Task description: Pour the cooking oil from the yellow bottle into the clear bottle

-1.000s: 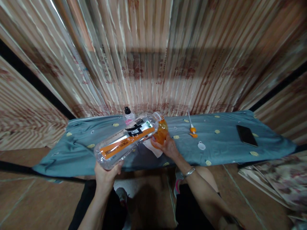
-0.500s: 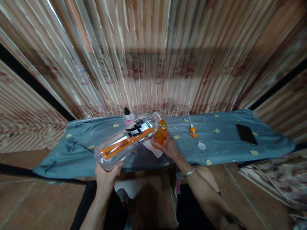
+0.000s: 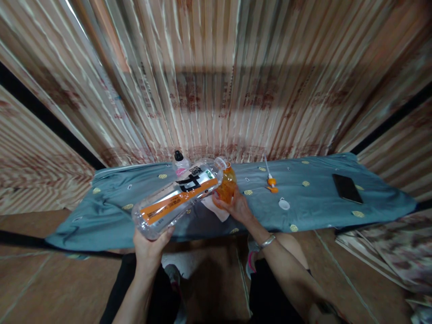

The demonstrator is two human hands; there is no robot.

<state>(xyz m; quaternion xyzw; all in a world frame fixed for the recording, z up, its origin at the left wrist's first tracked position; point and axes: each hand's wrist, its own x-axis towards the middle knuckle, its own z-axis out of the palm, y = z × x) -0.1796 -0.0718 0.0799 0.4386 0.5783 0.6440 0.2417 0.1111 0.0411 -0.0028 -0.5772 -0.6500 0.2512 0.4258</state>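
Note:
My left hand (image 3: 150,245) grips the base of a large clear plastic bottle (image 3: 178,193) with an orange and black label. The bottle tilts, its mouth at the upper right, right against the neck of an orange see-through bottle (image 3: 227,184). Around that orange bottle my right hand (image 3: 237,207) is closed. Whether liquid is flowing between the two cannot be made out. Under them lies a white sheet (image 3: 218,210), partly hidden. To the right rests an orange pump top (image 3: 272,182) with its thin tube, and a small white cap (image 3: 284,204) is in front of it.
A teal patterned cloth (image 3: 313,204) covers the long narrow surface. A clear bottle with a black top (image 3: 180,161) stands behind the large one. Far right lies a dark phone-like slab (image 3: 347,188). Striped curtains (image 3: 209,90) hang behind, with dark poles at both sides.

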